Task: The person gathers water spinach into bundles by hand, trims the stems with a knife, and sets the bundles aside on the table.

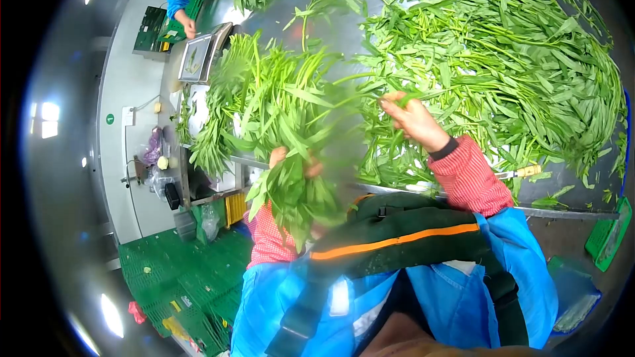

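My left hand (278,157) is closed around a bunch of water spinach (294,188); its leaves hide most of the palm and fingers. Leaves hang down over my left sleeve, while pale stems in front of the hand merge with other greens. To the right, my right hand (418,124) is closed, thumb and fingers pinching a water spinach stalk whose thin stem stretches left toward the bunch. Beside and beyond that hand, a large heap of water spinach (489,73) covers the metal table (565,188). Another pile (228,96) lies at the left.
A knife (528,171) with a pale handle lies near the table's front edge, right of my sleeve. A scale (197,58) stands at the far left, near another person's hand (189,26). Green crates (159,258) are stacked at lower left; a green basket (607,235) sits at right.
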Demonstrator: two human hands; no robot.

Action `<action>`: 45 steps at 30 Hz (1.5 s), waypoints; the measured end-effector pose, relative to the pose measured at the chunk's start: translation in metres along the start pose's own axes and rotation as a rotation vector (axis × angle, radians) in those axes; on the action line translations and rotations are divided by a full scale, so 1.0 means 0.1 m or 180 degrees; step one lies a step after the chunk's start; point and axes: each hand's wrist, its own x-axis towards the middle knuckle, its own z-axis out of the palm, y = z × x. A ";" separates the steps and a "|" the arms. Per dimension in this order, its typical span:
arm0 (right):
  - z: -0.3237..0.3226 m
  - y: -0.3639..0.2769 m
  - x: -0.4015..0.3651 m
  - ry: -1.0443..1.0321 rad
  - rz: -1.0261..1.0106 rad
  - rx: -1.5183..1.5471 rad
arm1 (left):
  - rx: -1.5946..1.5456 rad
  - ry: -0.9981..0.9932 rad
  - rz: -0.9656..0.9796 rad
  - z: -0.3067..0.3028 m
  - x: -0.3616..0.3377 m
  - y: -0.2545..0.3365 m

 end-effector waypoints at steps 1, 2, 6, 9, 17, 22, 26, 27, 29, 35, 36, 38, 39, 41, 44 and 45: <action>0.07 0.08 0.15 -0.0015 -0.0162 -0.0194 | 0.0042 0.0148 0.0073 0.02 0.00 -0.05; 0.12 0.19 0.28 -0.0025 -0.0322 -0.0389 | 0.0081 0.0294 0.0142 0.04 0.00 -0.09; 0.00 0.60 0.60 0.0790 -0.1028 -0.1451 | 0.0408 0.0675 0.0487 -0.03 -0.10 -0.16; -0.28 0.28 0.39 0.0995 -0.0211 -0.0046 | 0.0405 0.0210 -0.0003 -0.23 -0.10 -0.09; -0.13 -0.48 0.16 0.0711 -0.0733 0.1166 | 0.0657 0.0584 -0.0618 -0.36 -0.03 -0.17; 0.03 -0.11 0.36 -0.0284 -0.1291 -0.1211 | 0.0461 0.0637 -0.1024 -0.45 -0.11 -0.23; -0.28 -0.27 0.28 -0.0078 -0.0504 0.0203 | 0.0599 0.0841 -0.0947 -0.42 -0.22 -0.24; -0.45 -0.30 0.27 -0.0028 -0.0654 0.0925 | 0.0669 0.0924 -0.0915 -0.42 -0.24 -0.24; -0.74 -0.44 0.17 -0.0014 -0.1064 0.2138 | 0.0846 0.1135 -0.0843 -0.38 -0.27 -0.21; -0.89 -0.40 0.16 -0.1164 -0.0445 0.0896 | 0.1637 0.1842 -0.0545 -0.21 -0.22 -0.13; -0.72 -0.42 0.15 -0.0875 0.0087 -0.1018 | 0.1448 0.1720 -0.0542 -0.15 -0.22 -0.12; -0.72 0.04 0.13 0.0562 -0.2324 -0.4802 | 0.1070 0.1487 -0.0550 -0.05 -0.22 -0.08; -0.58 -0.15 0.07 0.0815 -0.2393 -0.4230 | 0.1118 0.1348 -0.0561 -0.03 -0.23 -0.06; -0.31 -0.54 -0.04 0.0569 -0.1911 -0.3065 | 0.1211 0.1448 -0.0575 0.04 -0.23 -0.07; 0.08 -0.70 -0.09 0.0683 -0.1722 -0.2347 | 0.1197 0.1334 -0.0755 -0.27 -0.26 -0.06; 0.19 -0.69 -0.07 0.0610 -0.1610 -0.2371 | 0.1375 0.1509 -0.0639 -0.07 -0.18 -0.14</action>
